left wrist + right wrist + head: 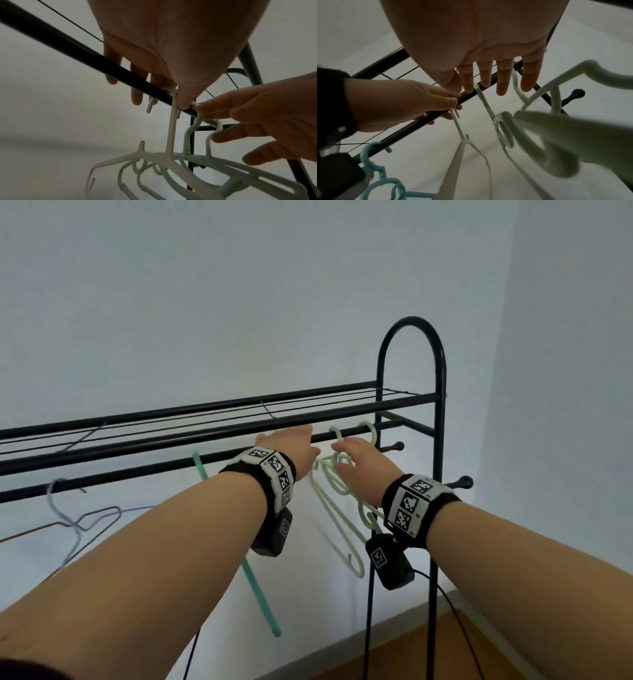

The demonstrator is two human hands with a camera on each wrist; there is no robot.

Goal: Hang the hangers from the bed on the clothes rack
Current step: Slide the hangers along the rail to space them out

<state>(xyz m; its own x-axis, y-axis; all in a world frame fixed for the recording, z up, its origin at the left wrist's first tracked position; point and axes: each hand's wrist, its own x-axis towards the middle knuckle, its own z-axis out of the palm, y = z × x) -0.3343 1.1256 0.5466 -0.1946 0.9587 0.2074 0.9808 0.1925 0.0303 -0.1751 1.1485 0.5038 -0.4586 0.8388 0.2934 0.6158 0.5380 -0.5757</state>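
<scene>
A black clothes rack's rail (137,472) runs below its wire top shelf (205,419). My left hand (301,441) reaches over the rail (68,46), and thumb and fingers (171,94) pinch the hook of a thin white hanger (171,128) that sits on the rail. The hanger's body (337,532) hangs down below. Just to its right, two pale green hangers (337,436) are hooked on the rail. My right hand (352,457) is held out with straight fingers (488,81) that touch their hooks (188,135).
A teal hanger (253,577) hangs on the rail to the left of my hands, and wire hangers (78,522) hang farther left. Black knobbed pegs (466,481) stick out of the rack's right end frame. A pale wall stands behind, with wood floor (445,652) below.
</scene>
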